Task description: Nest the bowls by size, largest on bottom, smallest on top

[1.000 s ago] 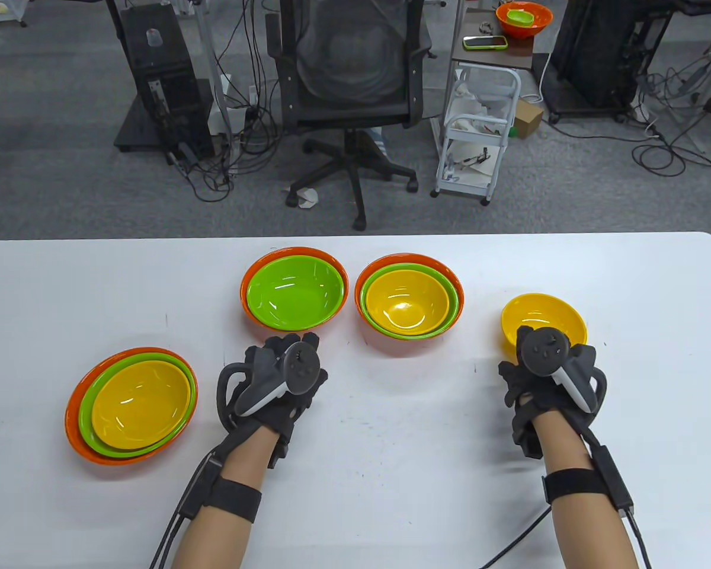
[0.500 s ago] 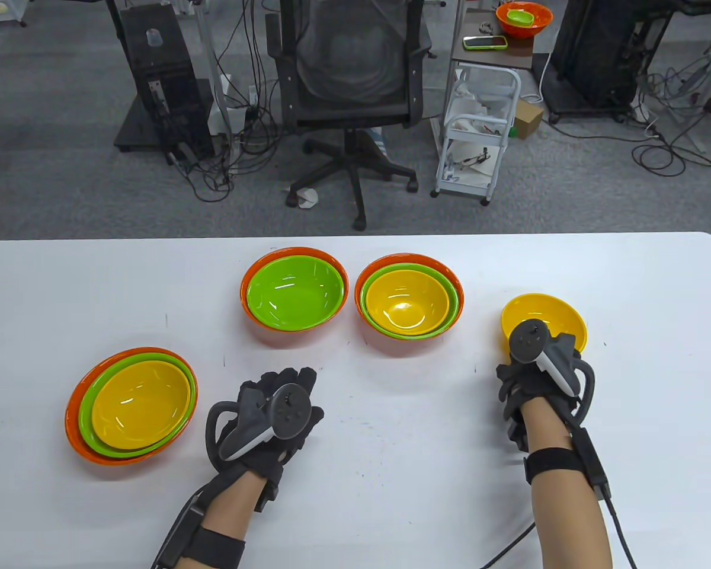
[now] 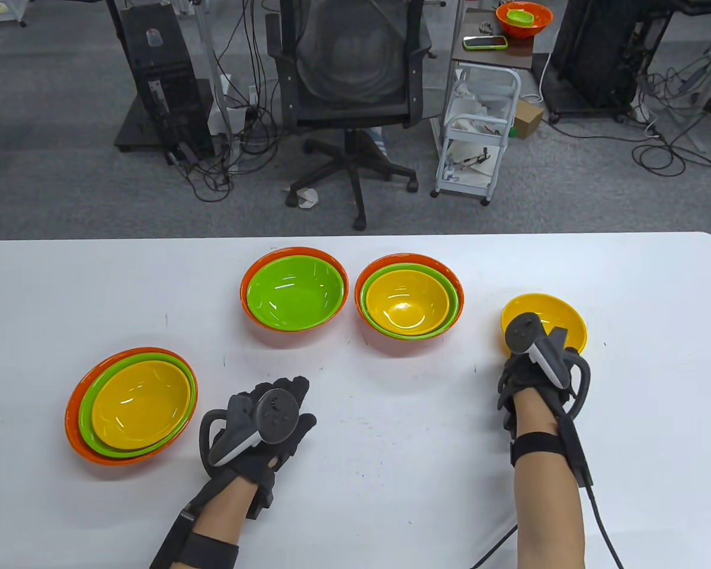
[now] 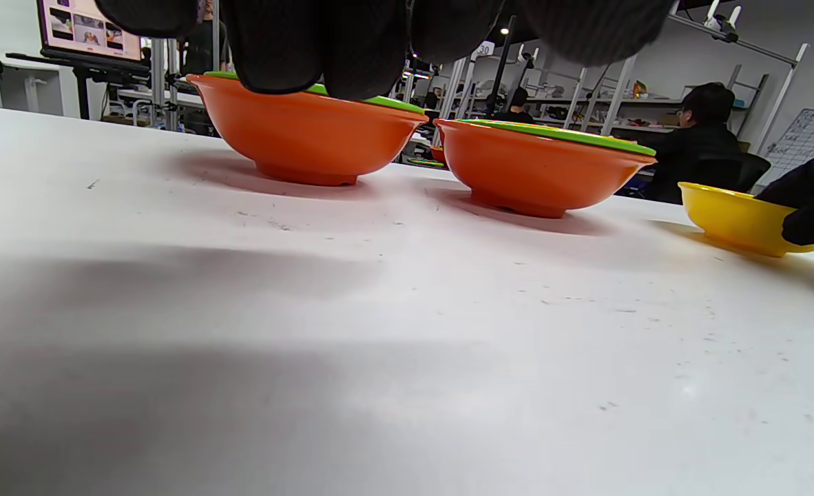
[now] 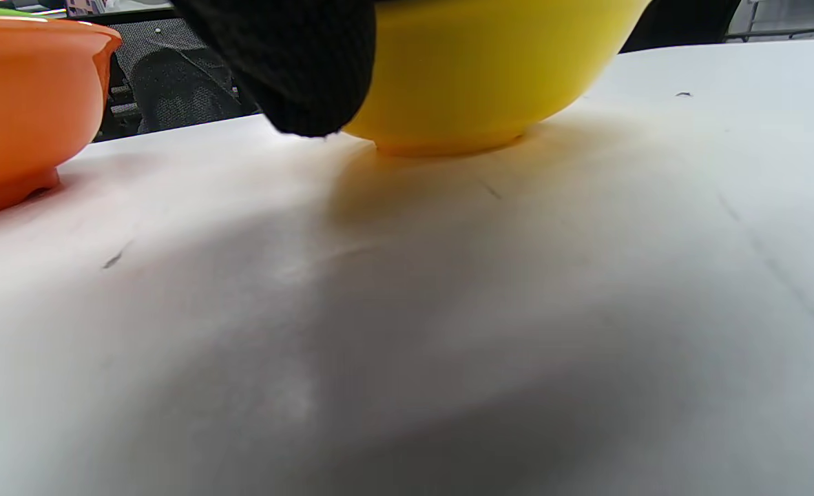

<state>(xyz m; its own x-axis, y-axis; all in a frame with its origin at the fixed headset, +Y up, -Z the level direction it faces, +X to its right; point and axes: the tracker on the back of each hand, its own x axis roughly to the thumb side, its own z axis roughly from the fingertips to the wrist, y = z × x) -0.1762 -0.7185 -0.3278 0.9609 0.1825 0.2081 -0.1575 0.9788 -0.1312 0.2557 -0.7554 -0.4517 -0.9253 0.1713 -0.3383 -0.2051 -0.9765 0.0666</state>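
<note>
Right hand (image 3: 533, 379) on near rim of yellow bowl (image 3: 560, 317), right of frame; grip not visible, cannot tell. Left hand (image 3: 266, 424) free, fingers apart, lower centre. Bowl looks light, stiff, slick plastic; pinch the rim

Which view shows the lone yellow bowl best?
Table view: the lone yellow bowl shows its rim and inside, with the right hand at its near edge. Right wrist view shows only its underside; left wrist view only part of its side.

On the tabletop (image 3: 391, 474), a two-bowl stack (image 3: 294, 288) sits far centre, a three-bowl stack (image 3: 409, 296) just right. A lone bowl (image 3: 560, 314) lies farther right; another three-bowl stack (image 3: 131, 404) lies near left.
</note>
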